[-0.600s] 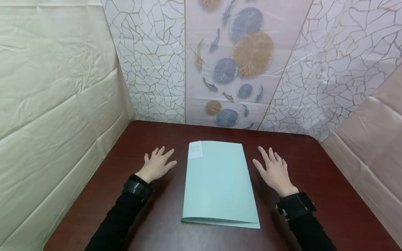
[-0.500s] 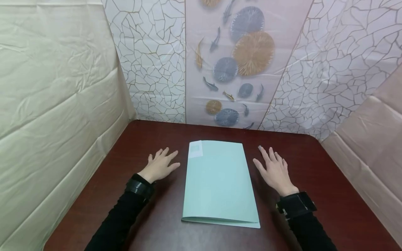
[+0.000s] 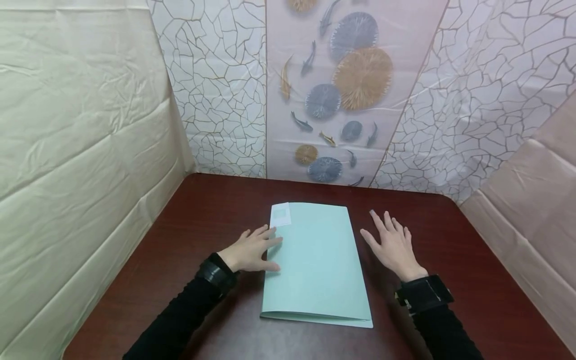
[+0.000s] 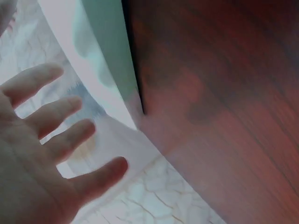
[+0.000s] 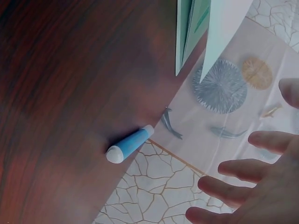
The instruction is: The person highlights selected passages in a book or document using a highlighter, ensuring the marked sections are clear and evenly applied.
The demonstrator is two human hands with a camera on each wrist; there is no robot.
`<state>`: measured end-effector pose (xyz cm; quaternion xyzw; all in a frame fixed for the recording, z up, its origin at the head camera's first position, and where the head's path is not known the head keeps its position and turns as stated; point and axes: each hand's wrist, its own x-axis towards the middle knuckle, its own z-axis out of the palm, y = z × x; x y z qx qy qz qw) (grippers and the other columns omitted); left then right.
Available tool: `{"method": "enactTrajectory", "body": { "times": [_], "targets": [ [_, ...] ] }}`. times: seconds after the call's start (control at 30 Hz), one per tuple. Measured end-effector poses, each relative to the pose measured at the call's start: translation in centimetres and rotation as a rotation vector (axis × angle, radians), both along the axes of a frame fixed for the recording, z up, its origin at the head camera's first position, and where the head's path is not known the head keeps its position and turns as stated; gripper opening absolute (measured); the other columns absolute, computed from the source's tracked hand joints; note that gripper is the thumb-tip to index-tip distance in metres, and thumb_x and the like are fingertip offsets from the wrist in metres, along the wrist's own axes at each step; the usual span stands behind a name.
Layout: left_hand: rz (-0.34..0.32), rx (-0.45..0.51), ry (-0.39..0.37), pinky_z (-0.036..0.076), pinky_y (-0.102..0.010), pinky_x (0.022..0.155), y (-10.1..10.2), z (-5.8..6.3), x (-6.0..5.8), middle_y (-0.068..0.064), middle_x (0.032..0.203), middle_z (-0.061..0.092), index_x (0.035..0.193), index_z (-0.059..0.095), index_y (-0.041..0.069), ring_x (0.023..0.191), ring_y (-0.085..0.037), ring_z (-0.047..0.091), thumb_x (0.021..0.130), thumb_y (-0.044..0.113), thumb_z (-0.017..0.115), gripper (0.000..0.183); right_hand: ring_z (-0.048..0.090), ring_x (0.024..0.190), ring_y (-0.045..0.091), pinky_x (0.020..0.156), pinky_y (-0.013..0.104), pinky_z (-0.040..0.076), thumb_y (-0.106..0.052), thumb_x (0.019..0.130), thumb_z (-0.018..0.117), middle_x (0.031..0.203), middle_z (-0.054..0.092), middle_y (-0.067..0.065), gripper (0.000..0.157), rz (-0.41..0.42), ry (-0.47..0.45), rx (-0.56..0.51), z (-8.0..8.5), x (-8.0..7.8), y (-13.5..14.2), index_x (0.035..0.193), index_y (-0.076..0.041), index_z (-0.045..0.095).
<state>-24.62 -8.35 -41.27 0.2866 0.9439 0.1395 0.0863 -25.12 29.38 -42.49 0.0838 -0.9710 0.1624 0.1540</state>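
A pale green paper folder (image 3: 319, 270) lies flat on the table, with a white label (image 3: 281, 214) at its far left corner. My left hand (image 3: 250, 253) hovers at its left edge, fingers spread and tips over the cover; whether they touch is unclear. In the left wrist view the fingers (image 4: 65, 109) look apart from the folder (image 4: 103, 46). To the folder's right, my right hand (image 3: 395, 250) is held with spread fingers and nothing in it. The right wrist view shows the folder's gaping edge (image 5: 190, 37) and a small blue tube with white ends (image 5: 131, 143).
The dark red-brown table (image 3: 234, 195) carries the folder. Behind it hangs a patterned cloth (image 3: 216, 100). A cream cloth (image 3: 81, 150) walls the left side, and a beige-pink one (image 3: 531, 200) the right. The tube lies near the far table edge.
My left hand has moved right, from the bare table beside the folder to over its left edge. The right hand and the folder have stayed nearly still.
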Motion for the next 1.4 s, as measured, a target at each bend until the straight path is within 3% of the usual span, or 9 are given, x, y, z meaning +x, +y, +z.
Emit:
{"method": "enactTrajectory", "body": {
  "times": [0.23, 0.3, 0.57, 0.73, 0.9, 1.07, 1.4],
  "targets": [
    [-0.180, -0.081, 0.016, 0.022, -0.049, 0.119, 2.5, 0.0, 1.9, -0.008, 0.161, 0.025, 0.147, 0.042, 0.015, 0.150, -0.030, 0.018, 0.078, 0.063, 0.068, 0.088, 0.026, 0.136, 0.055, 0.106, 0.072, 0.014, -0.049, 0.096, 0.050, 0.154, 0.024, 0.032, 0.073, 0.019, -0.004, -0.005, -0.2, 0.1, -0.2, 0.153, -0.010, 0.026],
    [-0.205, -0.108, 0.005, 0.023, -0.047, 0.119, 3.0, -0.2, 2.3, -0.007, 0.162, 0.022, 0.149, 0.038, 0.016, 0.151, -0.030, 0.016, 0.075, 0.067, 0.068, 0.095, 0.026, 0.136, 0.055, 0.106, 0.072, 0.015, -0.049, 0.096, 0.051, 0.154, 0.024, 0.032, 0.073, 0.025, -0.004, -0.009, -0.1, 0.1, -0.2, 0.153, -0.010, 0.027],
    [-0.156, -0.134, -0.038, 0.022, -0.056, 0.117, 4.2, -1.0, 3.4, -0.011, 0.164, 0.008, 0.155, 0.020, 0.020, 0.152, -0.031, 0.006, 0.064, 0.073, 0.072, 0.118, 0.026, 0.137, 0.054, 0.106, 0.072, 0.016, -0.051, 0.093, 0.056, 0.155, 0.024, 0.030, 0.077, 0.034, -0.006, -0.009, 0.1, 0.0, -0.5, 0.152, -0.009, 0.029],
    [-0.188, -0.143, -0.049, 0.019, -0.066, 0.113, 4.7, -0.9, 4.2, -0.009, 0.165, -0.001, 0.156, 0.014, 0.024, 0.152, -0.028, 0.000, 0.059, 0.073, 0.075, 0.125, 0.028, 0.137, 0.054, 0.106, 0.071, 0.017, -0.044, 0.092, 0.060, 0.154, 0.027, 0.029, 0.075, 0.066, -0.022, -0.026, 0.2, 0.0, -0.8, 0.150, -0.005, 0.032],
    [-0.245, -0.153, -0.040, 0.021, -0.067, 0.111, 5.1, -0.5, 4.6, -0.006, 0.165, 0.005, 0.155, 0.019, 0.029, 0.152, -0.025, 0.005, 0.065, 0.067, 0.076, 0.114, 0.033, 0.134, 0.052, 0.105, 0.069, 0.022, -0.035, 0.093, 0.062, 0.153, 0.029, 0.029, 0.072, 0.089, -0.035, -0.039, 0.4, 0.0, -1.2, 0.148, -0.001, 0.033],
    [-0.241, -0.153, -0.049, 0.022, -0.066, 0.112, 5.3, -0.4, 4.5, -0.003, 0.164, 0.011, 0.152, 0.026, 0.036, 0.151, -0.024, 0.012, 0.069, 0.063, 0.076, 0.101, 0.042, 0.126, 0.053, 0.098, 0.069, 0.033, -0.028, 0.095, 0.059, 0.153, 0.029, 0.030, 0.065, 0.099, -0.047, -0.041, 0.8, 0.1, -1.3, 0.147, 0.001, 0.034],
    [-0.233, -0.139, -0.016, 0.023, -0.067, 0.110, 5.2, -0.9, 3.9, -0.005, 0.163, 0.015, 0.148, 0.035, 0.038, 0.150, -0.027, 0.015, 0.070, 0.060, 0.077, 0.091, 0.044, 0.126, 0.051, 0.092, 0.065, 0.041, -0.025, 0.096, 0.058, 0.151, 0.033, 0.031, 0.062, 0.112, -0.055, -0.053, 1.0, 0.1, -1.3, 0.146, 0.002, 0.035]
  ]
}}
